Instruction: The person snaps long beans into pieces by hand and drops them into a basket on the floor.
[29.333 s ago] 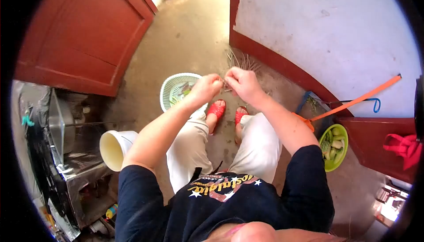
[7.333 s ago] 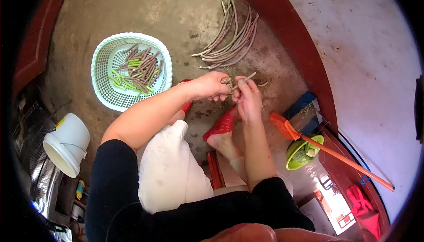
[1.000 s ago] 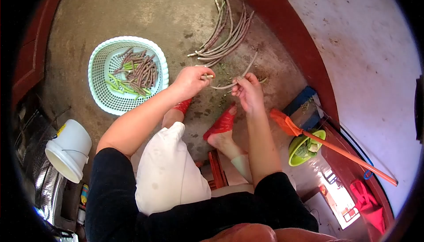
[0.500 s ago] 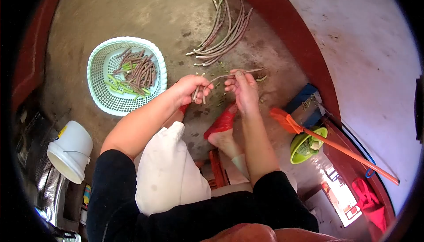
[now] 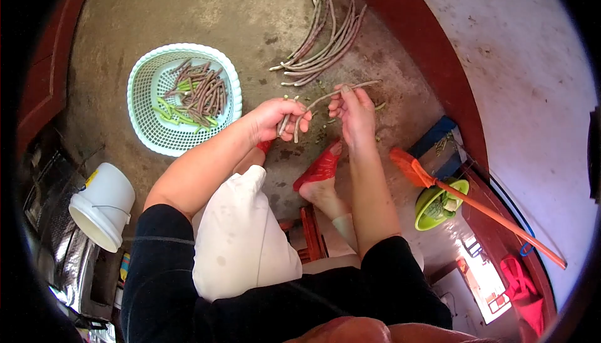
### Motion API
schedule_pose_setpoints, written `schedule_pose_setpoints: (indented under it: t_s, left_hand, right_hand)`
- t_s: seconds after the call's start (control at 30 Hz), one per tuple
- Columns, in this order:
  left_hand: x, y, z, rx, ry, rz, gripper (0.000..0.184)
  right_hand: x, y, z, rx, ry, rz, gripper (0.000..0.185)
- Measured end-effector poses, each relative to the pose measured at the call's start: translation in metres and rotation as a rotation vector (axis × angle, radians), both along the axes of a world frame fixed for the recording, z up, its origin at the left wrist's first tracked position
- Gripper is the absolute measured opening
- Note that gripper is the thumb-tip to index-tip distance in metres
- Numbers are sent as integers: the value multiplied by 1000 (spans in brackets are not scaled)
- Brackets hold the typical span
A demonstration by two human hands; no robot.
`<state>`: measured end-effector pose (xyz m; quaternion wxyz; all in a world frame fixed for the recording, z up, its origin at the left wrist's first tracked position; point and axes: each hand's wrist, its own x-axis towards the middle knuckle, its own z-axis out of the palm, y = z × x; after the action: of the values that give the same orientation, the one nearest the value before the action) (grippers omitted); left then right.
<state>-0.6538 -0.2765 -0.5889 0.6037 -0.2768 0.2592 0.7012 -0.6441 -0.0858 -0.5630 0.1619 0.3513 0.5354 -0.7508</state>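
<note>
Between my two hands stretches a purplish long bean [image 5: 324, 97], its free end poking out to the right. My left hand [image 5: 275, 119] is closed around several short bean pieces [image 5: 283, 125] and the bean's left part. Thumb and fingers of my right hand [image 5: 355, 116] pinch the same bean farther along. Left of my hands stands a pale green plastic basket [image 5: 139, 114] holding snapped purple bean pieces [image 5: 206, 92] and some green ones [image 5: 169, 112]. A bundle of whole long beans [image 5: 332, 48] lies on the floor beyond my hands.
A white bucket [image 5: 103, 202] lies tipped at the left. On the right are a green bowl [image 5: 432, 221] with vegetable pieces, an orange-handled tool [image 5: 501, 221], a blue dustpan-like object [image 5: 447, 167] and a red bag [image 5: 524, 299]. Small trimmings dot the floor below my hands.
Both hands still hold the bean, and my right hand has shifted slightly up and to the right. The whole view has drifted a little with the head.
</note>
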Motion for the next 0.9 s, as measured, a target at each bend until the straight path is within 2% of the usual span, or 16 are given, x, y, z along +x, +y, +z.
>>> schedule_pose_setpoints:
  t_s: [0.1, 0.17, 0.2, 0.23, 0.3, 0.37, 0.4, 0.47, 0.57, 0.6, 0.77, 0.83, 0.87, 0.9]
  left_hand:
    - [0, 2, -3, -111, 92, -55, 16]
    - [4, 1, -16, -192, 247, -112, 12]
    - [3, 4, -15, -351, 352, -181, 12]
    - [2, 4, -17, -353, 355, -180, 12]
    - [-2, 4, -21, -526, 508, -288, 14]
    - [-6, 1, -20, -507, 606, -363, 14]
    - [-10, 1, -14, -374, 528, -250, 14]
    - [-19, 3, 4, -157, 335, -92, 14]
    - [-20, 11, 20, -12, 360, -185, 15]
    - [-19, 13, 20, -47, 450, -281, 14]
    - [-10, 12, 12, -164, 454, -253, 13]
    - [-3, 12, 1, -340, 569, -310, 13]
    - [0, 14, -8, -344, 570, -311, 13]
    - [2, 15, -19, -499, 695, -373, 14]
  right_hand:
    - [-1, -2, 1, -18, -19, -42, 17]
    - [5, -5, 3, 83, 34, 9, 14]
    - [8, -10, 9, 82, 38, 10, 14]
    - [12, -17, 18, 160, 90, 61, 13]
    - [12, -22, 30, 236, 146, 118, 12]
    - [13, -20, 38, 58, 180, 6, 11]
    - [13, -17, 38, 64, 181, 0, 11]
    - [10, -8, 28, -112, 63, 53, 10]
    - [17, -2, 11, -140, -1, 138, 10]
    - [18, -4, 10, -134, -2, 129, 11]
    - [15, 5, 12, -171, -37, -32, 14]
    - [17, 2, 10, -194, -2, -104, 15]
    - [21, -2, 8, -67, 4, -44, 16]
    - [24, -8, 8, 60, 11, 18, 17]
